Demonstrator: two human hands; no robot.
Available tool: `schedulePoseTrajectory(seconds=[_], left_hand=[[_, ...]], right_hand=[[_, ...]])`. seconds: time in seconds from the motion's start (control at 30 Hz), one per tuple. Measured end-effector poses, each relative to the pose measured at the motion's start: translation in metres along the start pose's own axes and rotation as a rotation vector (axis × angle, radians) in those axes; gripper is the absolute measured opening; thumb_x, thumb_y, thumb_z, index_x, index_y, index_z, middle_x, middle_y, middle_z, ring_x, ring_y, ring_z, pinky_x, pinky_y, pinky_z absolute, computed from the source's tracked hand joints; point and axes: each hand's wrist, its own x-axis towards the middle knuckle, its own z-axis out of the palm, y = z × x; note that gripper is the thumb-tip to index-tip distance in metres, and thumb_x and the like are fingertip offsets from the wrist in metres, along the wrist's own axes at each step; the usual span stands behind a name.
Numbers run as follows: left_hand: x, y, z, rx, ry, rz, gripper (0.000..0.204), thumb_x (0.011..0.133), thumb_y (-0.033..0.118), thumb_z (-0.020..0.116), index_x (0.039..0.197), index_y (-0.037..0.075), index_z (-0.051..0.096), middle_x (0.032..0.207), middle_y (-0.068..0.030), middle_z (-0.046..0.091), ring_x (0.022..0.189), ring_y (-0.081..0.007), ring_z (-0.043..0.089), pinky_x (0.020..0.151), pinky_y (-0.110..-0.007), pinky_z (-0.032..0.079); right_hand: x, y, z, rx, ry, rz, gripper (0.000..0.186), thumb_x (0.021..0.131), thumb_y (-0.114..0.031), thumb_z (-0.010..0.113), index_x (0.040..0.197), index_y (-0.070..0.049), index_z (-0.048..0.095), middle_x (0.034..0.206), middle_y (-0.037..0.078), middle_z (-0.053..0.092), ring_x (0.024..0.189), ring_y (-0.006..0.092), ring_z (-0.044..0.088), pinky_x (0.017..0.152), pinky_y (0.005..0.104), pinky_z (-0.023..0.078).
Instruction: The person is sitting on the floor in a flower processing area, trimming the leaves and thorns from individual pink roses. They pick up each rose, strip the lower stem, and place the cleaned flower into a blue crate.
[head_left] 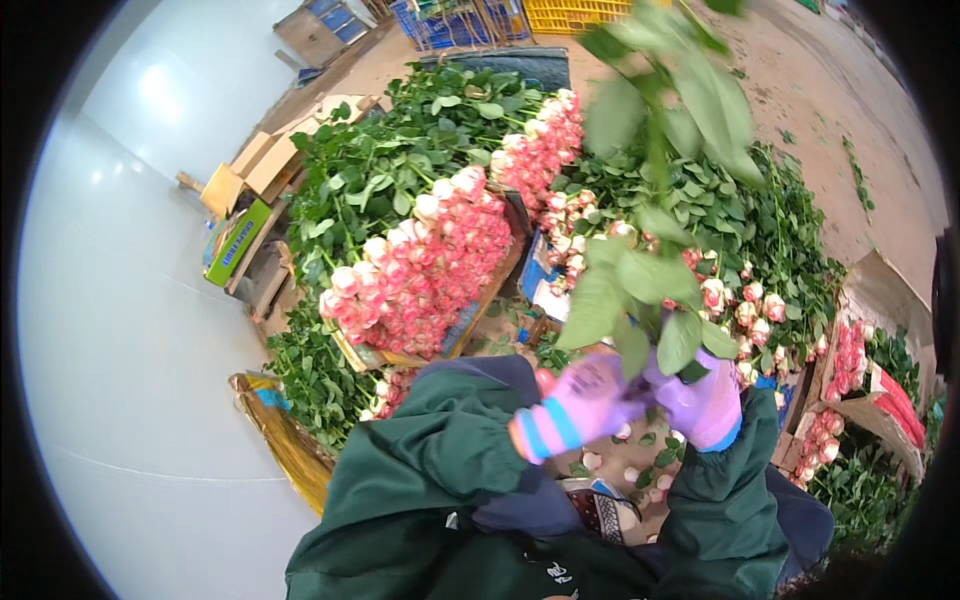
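Both my hands wear purple gloves with light blue cuffs and meet in front of my lap. My left hand point(582, 402) is closed at the lower part of a leafy green stem point(657, 150). From the other side my right hand point(708, 400) grips the same stem, its fingers curled in. The stem rises from between the hands towards the top of the view, its large leaves point(640, 280) close to the camera and slightly blurred. It looks like a rose stem, though its flower is hidden. A small pink round shape point(545, 381) shows beside my left hand.
A dense stack of pink-and-white roses point(430, 270) lies to the left, stems away. More loose roses point(750, 310) lie on the right, near a cardboard wrap point(880, 290). Fallen petals point(640, 475) dot the floor by my shoe. A white wall point(150, 350) bounds the left.
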Motion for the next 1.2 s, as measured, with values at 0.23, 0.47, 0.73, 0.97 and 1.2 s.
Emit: schedulePoseTrajectory(seconds=[0.23,0.47,0.73,0.97,1.2], left_hand=[[0.008,-0.065,-0.214,-0.102,0.545,-0.486,0.045,0.091,0.042,0.059,0.108,0.002,0.066,0.084,-0.0103,0.071,0.063,-0.0167,0.067,0.062,-0.029,0.054],[0.029,-0.165,-0.296,0.604,0.219,-1.088,0.045,0.091,0.044,0.056,0.080,0.004,0.073,0.070,-0.0076,0.071,0.068,-0.0189,0.069,0.069,-0.036,0.053],[0.046,-0.156,-0.294,1.034,0.299,-0.960,0.042,0.087,0.039,0.049,0.100,0.006,0.072,0.108,-0.0201,0.067,0.101,-0.0369,0.065,0.084,-0.047,0.051],[0.074,0.008,-0.129,0.702,0.457,-0.270,0.044,0.095,0.039,0.052,0.114,0.000,0.064,0.080,-0.0215,0.066,0.073,-0.0381,0.065,0.065,-0.045,0.049],[0.102,0.039,0.012,0.565,-0.125,-0.050,0.029,0.094,0.031,0.055,0.084,0.004,0.060,0.061,-0.0143,0.060,0.061,-0.0367,0.060,0.057,-0.046,0.045]], right_hand=[[0.028,-0.028,0.012,0.082,0.027,-0.302,0.055,0.086,-0.017,0.064,0.134,0.003,0.047,0.111,0.020,0.065,0.081,0.0270,0.066,0.075,0.0356,0.052],[-0.035,0.040,0.007,0.057,-0.021,0.136,0.050,0.090,-0.011,0.058,0.137,0.001,0.045,0.104,0.016,0.066,0.078,0.0217,0.065,0.074,0.0313,0.052],[-0.093,0.120,-0.042,-0.139,-0.277,0.642,0.037,0.095,-0.020,0.053,0.129,-0.006,0.054,0.091,0.012,0.066,0.072,0.0184,0.063,0.068,0.0342,0.051],[-0.118,0.285,-0.099,0.275,0.222,0.971,0.030,0.098,-0.022,0.053,0.118,0.000,0.059,0.079,0.006,0.065,0.055,0.0119,0.058,0.054,0.0271,0.049],[-0.107,0.421,-0.099,-0.040,0.476,0.971,0.058,0.090,-0.032,0.060,0.135,0.003,0.047,0.109,0.022,0.067,0.099,0.0264,0.067,0.088,0.0351,0.051]])
